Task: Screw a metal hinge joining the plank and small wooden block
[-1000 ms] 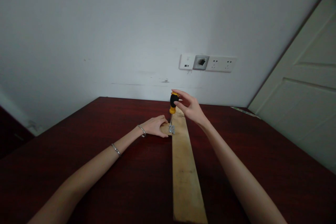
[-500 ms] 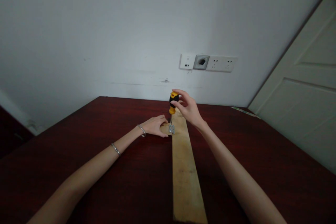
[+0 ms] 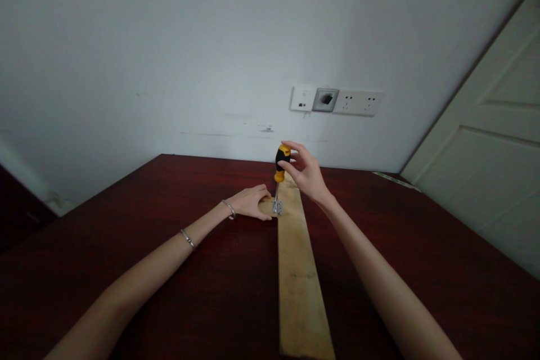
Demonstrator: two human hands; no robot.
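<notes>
A long pale wooden board (image 3: pixel 298 270) lies lengthwise on the dark red table, running away from me. Against its left side, near the far end, sits a small wooden piece (image 3: pixel 265 208). A metal hinge (image 3: pixel 277 207) spans the joint between the two. My left hand (image 3: pixel 252 202) grips the small piece, thumb on the near side and fingers on the far side. My right hand (image 3: pixel 306 171) is closed around the yellow and black handle of a screwdriver (image 3: pixel 281 162). The screwdriver stands nearly upright, its tip down at the hinge's left leaf; any screw there is too small to make out.
The dark red table (image 3: pixel 189 292) meets a white wall behind. Wall sockets (image 3: pixel 356 102) are set low in the wall, right of centre. A pale panelled door (image 3: pixel 498 124) stands at the right. A thin printed strip (image 3: pixel 396 180) lies along the table's far right edge.
The top of the screwdriver handle has tilted slightly to the right, and my right hand has moved with it. My left hand keeps its hold. The whole view has shifted a little.
</notes>
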